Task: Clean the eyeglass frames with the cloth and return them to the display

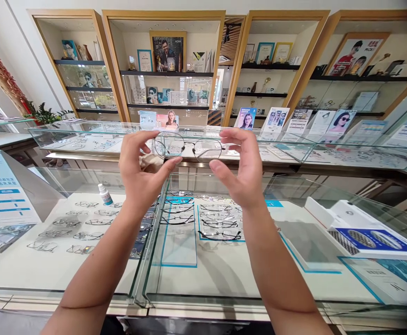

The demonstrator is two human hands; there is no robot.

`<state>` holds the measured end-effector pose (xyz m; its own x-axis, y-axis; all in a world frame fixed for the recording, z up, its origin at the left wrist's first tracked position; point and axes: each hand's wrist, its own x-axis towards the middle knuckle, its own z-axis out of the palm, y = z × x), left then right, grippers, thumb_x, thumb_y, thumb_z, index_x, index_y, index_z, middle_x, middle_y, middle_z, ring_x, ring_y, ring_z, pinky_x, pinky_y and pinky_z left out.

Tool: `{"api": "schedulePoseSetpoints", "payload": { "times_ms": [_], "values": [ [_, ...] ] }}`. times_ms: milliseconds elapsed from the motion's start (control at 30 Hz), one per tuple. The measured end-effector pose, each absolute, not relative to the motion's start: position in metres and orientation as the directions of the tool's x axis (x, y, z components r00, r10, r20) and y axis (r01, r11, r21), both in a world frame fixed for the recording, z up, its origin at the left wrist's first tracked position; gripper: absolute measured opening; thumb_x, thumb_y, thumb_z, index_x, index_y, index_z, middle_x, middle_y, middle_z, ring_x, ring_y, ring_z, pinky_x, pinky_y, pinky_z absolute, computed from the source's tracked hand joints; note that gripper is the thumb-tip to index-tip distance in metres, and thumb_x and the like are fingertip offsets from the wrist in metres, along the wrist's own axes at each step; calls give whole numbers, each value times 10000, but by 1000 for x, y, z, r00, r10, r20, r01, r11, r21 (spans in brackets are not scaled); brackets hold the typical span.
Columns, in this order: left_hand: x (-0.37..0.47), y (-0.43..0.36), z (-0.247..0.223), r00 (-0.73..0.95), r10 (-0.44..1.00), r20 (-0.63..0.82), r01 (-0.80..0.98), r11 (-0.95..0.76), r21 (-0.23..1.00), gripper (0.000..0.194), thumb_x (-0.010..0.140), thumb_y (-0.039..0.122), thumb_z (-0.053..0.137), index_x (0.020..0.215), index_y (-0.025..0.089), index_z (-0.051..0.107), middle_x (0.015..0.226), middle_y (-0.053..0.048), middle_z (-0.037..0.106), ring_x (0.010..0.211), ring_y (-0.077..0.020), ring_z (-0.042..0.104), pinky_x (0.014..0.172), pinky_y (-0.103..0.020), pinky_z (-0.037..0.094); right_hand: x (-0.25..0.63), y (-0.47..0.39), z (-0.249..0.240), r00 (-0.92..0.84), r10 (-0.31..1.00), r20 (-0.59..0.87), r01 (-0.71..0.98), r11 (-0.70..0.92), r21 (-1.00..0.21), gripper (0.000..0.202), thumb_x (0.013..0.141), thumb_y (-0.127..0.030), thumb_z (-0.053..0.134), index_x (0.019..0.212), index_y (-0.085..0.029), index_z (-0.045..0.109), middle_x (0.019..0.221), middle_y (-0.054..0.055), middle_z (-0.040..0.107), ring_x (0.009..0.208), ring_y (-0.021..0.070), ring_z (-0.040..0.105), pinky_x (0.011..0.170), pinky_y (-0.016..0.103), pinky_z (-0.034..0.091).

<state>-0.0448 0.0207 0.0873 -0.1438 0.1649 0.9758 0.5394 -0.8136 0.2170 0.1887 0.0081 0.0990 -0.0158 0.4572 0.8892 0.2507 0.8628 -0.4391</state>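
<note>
Both hands hold up a pair of eyeglasses [189, 143] with thin dark rims and round clear lenses, above the glass counter. My left hand [136, 160] grips the left rim, thumb below and fingers above. Behind that thumb shows a bunched beige cloth [151, 162]; whether the hand holds it I cannot tell. My right hand [243, 163] is closed around the right rim, its thumb at the lower edge and its fingers near the upper edge and hinge. The temples are mostly hidden behind the lenses and hands.
Beneath my arms, a glass display counter [175, 284] holds rows of spectacle frames [220, 235]. A small white spray bottle [104, 194] stands at left. An open white box [374, 232] lies at right. Behind runs another glass counter [287, 151] with upright leaflets [275, 123].
</note>
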Motion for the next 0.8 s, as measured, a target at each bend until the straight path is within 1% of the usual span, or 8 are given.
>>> {"api": "schedulePoseSetpoints", "payload": {
  "times_ms": [67,133,267,400,533,667,800],
  "values": [
    [-45,19,87,-216,201,955,536,-794,288,548,809,477,951,1281,333,714,1216,-65,703,974,-230,618,788,-407,547,185,8,98,5,431,903,328,852,-408,540,867,-495,833,1340,-333,626,1402,68,670,1276,299,637,1134,517,505],
    [-44,17,88,-247,216,945,529,-787,318,538,809,478,949,1273,345,712,1218,-68,701,972,-233,611,776,-404,542,181,6,97,20,423,906,365,841,-400,520,879,-495,840,1327,-329,635,1357,71,688,1242,301,647,1122,521,516],
    [-42,14,89,-263,237,935,501,-795,343,521,806,491,950,1246,338,716,1198,-64,704,955,-227,600,764,-392,535,175,4,97,50,402,914,389,835,-389,429,909,-475,839,1279,-332,674,1265,61,718,1165,280,664,1066,489,534],
    [-40,13,90,-271,257,928,486,-795,363,526,791,476,964,1236,325,726,1172,-56,711,915,-215,588,737,-374,520,174,2,96,65,406,912,400,826,-396,385,923,-480,829,1257,-345,695,1226,56,723,1138,281,666,1045,488,543],
    [-39,11,90,-284,291,913,469,-788,397,513,800,480,959,1233,322,732,1172,-66,719,903,-207,582,721,-360,514,174,2,96,47,427,903,389,825,-410,404,917,-486,841,1274,-356,702,1229,56,720,1144,285,657,1061,494,541],
    [-40,12,90,-293,300,908,468,-783,410,544,773,492,975,1227,303,741,1163,-65,727,894,-200,584,706,-341,508,173,1,96,61,418,906,388,827,-407,390,928,-466,836,1282,-357,711,1226,54,723,1127,276,662,1043,482,543],
    [-42,13,91,-239,333,912,465,-785,409,527,822,489,936,1272,295,743,1192,-73,728,885,-189,587,672,-320,492,177,2,97,63,435,898,393,817,-423,399,941,-465,817,1310,-362,707,1262,55,727,1146,278,666,1037,481,543]
  ]
}}
